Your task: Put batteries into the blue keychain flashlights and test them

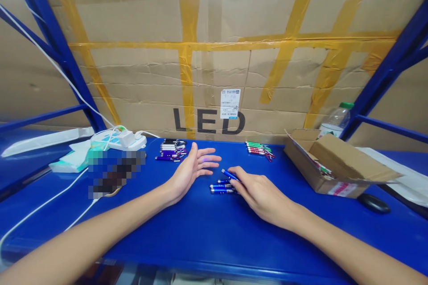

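In the head view, my right hand (262,193) pinches a slim blue keychain flashlight (229,174) between thumb and fingers, its end turned towards my left hand. A small violet light spot falls on the fingers of my left hand (192,167), which is open, palm turned to the right, holding nothing. Just below the pinched one, several similar blue flashlights (220,191) lie side by side, their right ends partly hidden by my right hand. Beyond my left hand lies a row of black, silver and purple flashlights (170,153) with clips. Green and red flashlights (256,148) lie farther right.
An open cardboard box (304,169) with small items inside stands at the right, near a black computer mouse (373,203) and a green-capped bottle (337,118). A white power strip (133,143) with cables and a blurred-out object are at the left. Cardboard (150,71) walls the back.
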`<state>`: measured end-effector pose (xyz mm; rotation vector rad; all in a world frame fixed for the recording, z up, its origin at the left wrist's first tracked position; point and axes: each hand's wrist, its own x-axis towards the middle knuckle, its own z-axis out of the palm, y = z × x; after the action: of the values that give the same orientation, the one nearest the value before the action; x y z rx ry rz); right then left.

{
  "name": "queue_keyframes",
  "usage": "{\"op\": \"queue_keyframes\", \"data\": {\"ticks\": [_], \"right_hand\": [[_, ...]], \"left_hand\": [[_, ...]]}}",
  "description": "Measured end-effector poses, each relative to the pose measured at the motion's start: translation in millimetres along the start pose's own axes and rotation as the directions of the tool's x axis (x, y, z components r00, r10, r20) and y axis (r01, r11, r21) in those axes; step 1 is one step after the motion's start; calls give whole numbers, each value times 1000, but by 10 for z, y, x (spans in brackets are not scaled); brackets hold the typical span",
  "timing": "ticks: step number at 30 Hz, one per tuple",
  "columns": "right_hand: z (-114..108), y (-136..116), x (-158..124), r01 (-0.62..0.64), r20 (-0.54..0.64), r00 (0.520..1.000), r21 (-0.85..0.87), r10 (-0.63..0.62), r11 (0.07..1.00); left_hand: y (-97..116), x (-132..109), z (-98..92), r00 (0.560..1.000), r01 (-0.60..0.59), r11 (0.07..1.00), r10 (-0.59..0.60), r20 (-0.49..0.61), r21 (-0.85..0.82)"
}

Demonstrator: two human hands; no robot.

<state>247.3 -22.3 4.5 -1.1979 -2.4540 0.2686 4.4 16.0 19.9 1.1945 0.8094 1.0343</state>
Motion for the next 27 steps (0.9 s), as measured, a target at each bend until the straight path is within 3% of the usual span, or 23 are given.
{"op": "queue_keyframes", "data": {"ticks": [6, 12, 27], "right_hand": [[-20, -10, 8, -23, 0, 1000, -3, 23, 1000], [-52, -59, -14, 44, 12, 999, 57, -45, 997], [-40, -45, -3, -3, 28, 1000, 15, 3, 1000]], "left_hand": [[-7, 2, -15, 1000, 7, 999, -6, 21, -48], [0, 2, -6, 1000, 4, 998, -2, 20, -63], [17, 6, -2, 1000, 10, 998, -9, 20, -54]]}}
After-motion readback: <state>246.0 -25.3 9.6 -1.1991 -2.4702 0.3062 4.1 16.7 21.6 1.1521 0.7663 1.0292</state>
